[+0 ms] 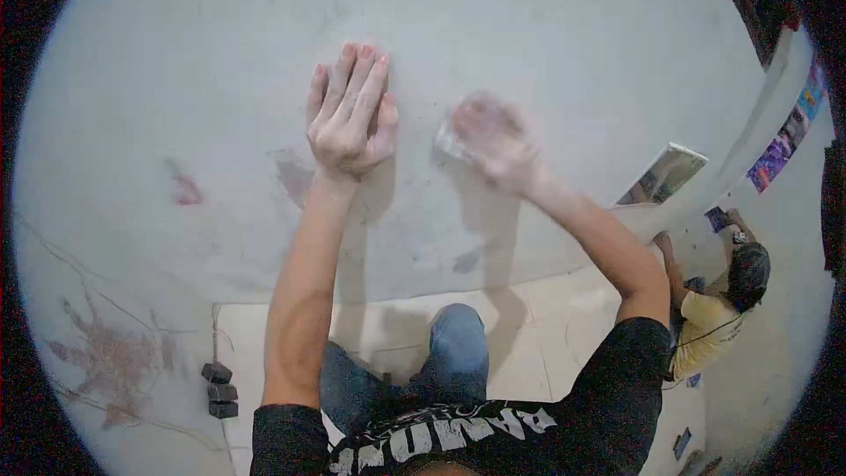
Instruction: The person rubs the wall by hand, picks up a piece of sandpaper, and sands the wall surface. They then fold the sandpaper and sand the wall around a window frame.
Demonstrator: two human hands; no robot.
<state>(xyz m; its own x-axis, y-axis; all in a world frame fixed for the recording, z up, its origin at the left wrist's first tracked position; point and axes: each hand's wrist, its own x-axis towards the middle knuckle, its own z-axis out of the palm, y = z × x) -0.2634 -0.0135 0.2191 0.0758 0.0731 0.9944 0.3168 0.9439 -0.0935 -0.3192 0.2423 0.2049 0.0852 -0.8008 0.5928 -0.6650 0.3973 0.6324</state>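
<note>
Against the pale wall point(423, 0) my left hand point(351, 115) lies flat, its fingers stretched upward and dusted with white; it holds nothing. To its right, my right hand point(495, 139) is blurred by motion, its fingers bent over a small whitish block point(449, 139) that touches the wall. The block's far side is hidden under the fingers. Faint grey smudges mark the wall around both hands.
A co-worker in a yellow shirt point(709, 326) and dark cap is at the right, by the wall. A framed mirror-like panel point(663, 178) and a colourful strip point(789, 128) are at the right. Dark blocks point(220, 390) lie at lower left near the tiled floor point(564, 326).
</note>
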